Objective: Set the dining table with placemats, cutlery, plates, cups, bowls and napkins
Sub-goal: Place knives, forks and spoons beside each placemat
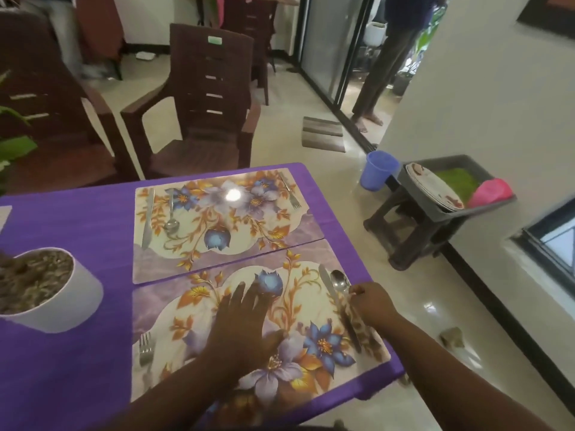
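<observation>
Placemats with a blue and purple flower print lie end to end on the purple surface [77,219], their short edges touching; the near placemat [199,309] sits right at the front corner. On it a fork [145,348] lies along the left side, and a knife [337,306] and a spoon [339,283] lie side by side along the right side. The left hand [245,318] rests flat on the middle of this mat, fingers straight and together, pressing down on the print. The right hand [371,303] is at the mat's right edge, its fingertips pinched on the spoon's handle just below the bowl. Beyond, the far placemat [224,231] carries a second knife [147,217] and a second spoon [171,213] on its left side and a second fork [291,189] on its right. A white pot [62,303] stands on the surface to the left of the mats. Off the surface to the right, a dark stool [413,231] holds a grey tray [460,160] with stacked plates [435,188] leaning in it, and a blue cup [378,169] is beside it. A brown chair [202,98] stands behind the far edge.
</observation>
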